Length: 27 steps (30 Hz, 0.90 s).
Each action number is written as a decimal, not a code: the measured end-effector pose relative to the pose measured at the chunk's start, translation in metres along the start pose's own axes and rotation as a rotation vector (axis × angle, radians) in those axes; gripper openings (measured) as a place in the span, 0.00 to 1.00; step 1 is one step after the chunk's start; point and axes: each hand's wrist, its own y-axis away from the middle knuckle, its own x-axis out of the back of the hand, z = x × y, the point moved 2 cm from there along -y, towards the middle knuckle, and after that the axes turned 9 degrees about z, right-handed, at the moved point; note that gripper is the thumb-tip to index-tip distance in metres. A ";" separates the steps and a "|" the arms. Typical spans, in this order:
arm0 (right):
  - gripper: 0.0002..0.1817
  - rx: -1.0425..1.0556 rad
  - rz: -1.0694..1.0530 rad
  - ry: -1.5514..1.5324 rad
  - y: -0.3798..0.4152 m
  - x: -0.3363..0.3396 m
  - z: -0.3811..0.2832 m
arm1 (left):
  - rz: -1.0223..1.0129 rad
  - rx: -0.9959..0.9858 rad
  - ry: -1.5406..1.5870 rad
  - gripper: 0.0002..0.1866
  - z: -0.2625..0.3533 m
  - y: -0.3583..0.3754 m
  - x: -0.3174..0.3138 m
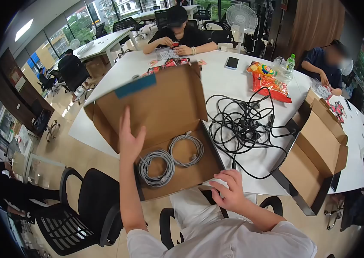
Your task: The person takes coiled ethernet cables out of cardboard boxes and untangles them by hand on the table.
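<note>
An open cardboard box (pixel 207 167) with a brown inside sits at the table's near edge, its lid (pixel 164 107) raised and a blue strip (pixel 135 86) on the lid's edge. Two coiled grey cables lie in it: a thicker coil (pixel 156 168) on the left and a thinner coil (pixel 186 149) on the right. My left hand (pixel 131 136) is spread in front of the lid's inner face, fingers pointing up and holding nothing. Beside the box's front right corner is my right hand (pixel 229 189), its fingers loosely bent and apart, with nothing in them.
Tangled black cables (pixel 246 124) lie right of the box, beside a second open box (pixel 311 159). Farther back are red snack bags (pixel 272 86), a phone (pixel 231 63) and a green-capped bottle (pixel 290 62). Two people sit across the table. A black chair (pixel 91 206) stands at left.
</note>
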 end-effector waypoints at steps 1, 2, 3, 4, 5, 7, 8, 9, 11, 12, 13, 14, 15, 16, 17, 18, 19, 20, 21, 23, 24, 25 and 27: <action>0.15 -0.004 -0.044 -0.024 0.002 -0.003 0.008 | -0.014 -0.009 -0.089 0.36 0.001 0.005 -0.007; 0.15 -0.019 -0.040 -0.024 0.004 -0.005 0.014 | -0.029 -0.016 -0.179 0.35 0.002 0.012 -0.014; 0.15 -0.038 -0.040 -0.025 0.009 -0.006 0.018 | -0.109 0.023 -0.215 0.35 0.002 0.024 -0.019; 0.15 -0.058 -0.042 -0.025 0.013 -0.008 0.021 | -0.191 0.064 -0.251 0.34 0.002 0.039 -0.023; 0.15 -0.078 -0.046 -0.039 0.017 -0.012 0.025 | -0.331 0.117 -0.308 0.33 0.003 0.054 -0.023; 0.15 -0.116 -0.062 -0.066 0.026 -0.017 0.032 | -0.599 0.196 -0.423 0.33 0.012 0.080 -0.024; 0.15 -0.109 -0.076 -0.070 0.029 -0.019 0.034 | -0.724 0.219 -0.484 0.32 0.020 0.088 -0.024; 0.15 -0.102 -0.087 -0.078 0.031 -0.022 0.036 | -0.849 0.240 -0.547 0.32 0.023 0.098 -0.024; 0.15 -0.087 -0.108 -0.094 0.032 -0.026 0.039 | -0.788 0.104 -0.621 0.32 0.002 0.125 -0.030; 0.14 -0.077 -0.120 -0.101 0.030 -0.027 0.041 | -0.756 0.034 -0.660 0.32 -0.007 0.135 -0.033; 0.14 -0.066 -0.129 -0.106 0.029 -0.029 0.043 | -0.780 0.075 -0.653 0.30 -0.012 0.137 -0.032; 0.14 -0.054 -0.124 -0.106 0.030 -0.030 0.044 | -0.802 0.111 -0.644 0.28 -0.016 0.136 -0.031; 0.14 -0.042 -0.119 -0.103 0.031 -0.032 0.045 | -0.823 0.146 -0.634 0.26 -0.018 0.134 -0.029; 0.14 -0.031 -0.115 -0.099 0.032 -0.033 0.047 | -0.825 0.157 -0.626 0.24 -0.018 0.132 -0.027; 0.14 -0.031 -0.113 -0.104 0.034 -0.034 0.048 | -0.829 0.168 -0.616 0.21 -0.017 0.129 -0.025; 0.14 -0.033 -0.110 -0.106 0.036 -0.034 0.048 | -0.836 0.177 -0.604 0.19 -0.016 0.125 -0.023; 0.14 -0.037 -0.107 -0.105 0.037 -0.033 0.049 | -0.784 0.216 -0.570 0.18 -0.014 0.121 -0.019; 0.14 -0.037 -0.118 -0.123 0.039 -0.032 0.049 | -0.737 0.249 -0.532 0.17 -0.010 0.115 -0.013; 0.14 -0.041 -0.129 -0.132 0.037 -0.030 0.049 | -0.697 0.276 -0.485 0.16 -0.006 0.109 -0.010; 0.14 -0.060 -0.135 -0.147 0.039 -0.024 0.047 | -0.506 0.475 0.076 0.17 0.001 0.106 0.000; 0.14 -0.067 -0.128 -0.155 0.040 -0.025 0.048 | -0.448 0.540 0.341 0.17 0.019 0.106 0.003; 0.14 -0.075 -0.118 -0.162 0.041 -0.026 0.049 | -0.392 0.610 0.605 0.17 0.037 0.109 0.010; 0.15 -0.122 -0.093 -0.249 0.040 -0.025 0.050 | -0.167 0.527 0.929 0.17 0.068 0.134 0.009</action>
